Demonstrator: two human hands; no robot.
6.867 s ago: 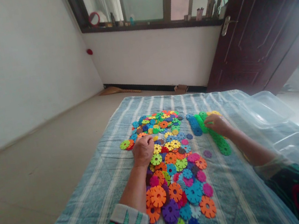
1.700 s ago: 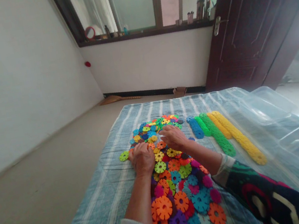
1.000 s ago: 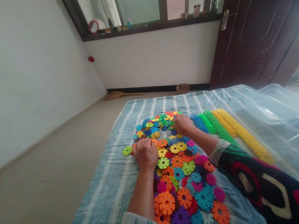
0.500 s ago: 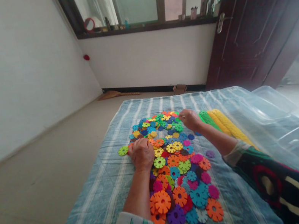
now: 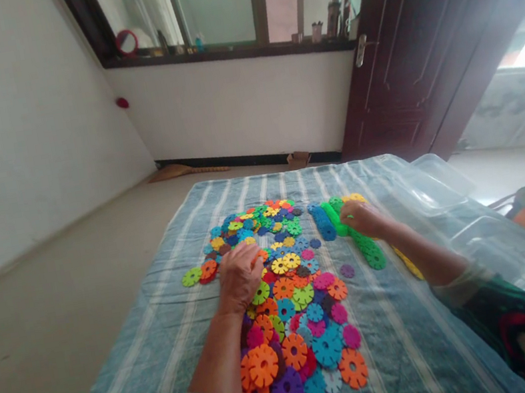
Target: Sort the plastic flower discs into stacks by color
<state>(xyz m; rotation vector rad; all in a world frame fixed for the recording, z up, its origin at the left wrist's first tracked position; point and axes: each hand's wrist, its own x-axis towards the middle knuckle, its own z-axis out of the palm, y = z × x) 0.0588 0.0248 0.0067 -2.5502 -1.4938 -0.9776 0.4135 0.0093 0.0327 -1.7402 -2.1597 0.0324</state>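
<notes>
Left hand (image 5: 240,277): palm down, fingers loosely spread, fingertips resting on discs toward the left of the pile; no pinch shows.

Right hand (image 5: 363,219): fingers curled closed over the far end of the green disc stack, apparently gripping it, though the fingers hide the exact contact.

Plastic snowflake discs (image 5: 286,301): a broad, overlapping spread in many colours, running from far to near down the middle of the striped quilt (image 5: 407,354), with the left forearm lying across it.

Loose purple disc (image 5: 347,271): lies alone on the quilt, right of the pile.

Green disc stack (image 5: 368,252): a long column lying on the quilt, right of the pile, running near from the right hand.

Blue disc stack (image 5: 323,223): a shorter column lying just left of the green one, at the far edge.

Yellow disc stack (image 5: 409,263): lies farther right, partly hidden behind the hand and the box.

Clear plastic box (image 5: 472,234): sits at the right edge of the quilt, beside the stacks.

Handling: the discs look light, thin and stiff, best taken by the notched rim; the stacks probably bend or come apart if lifted from one end.
</notes>
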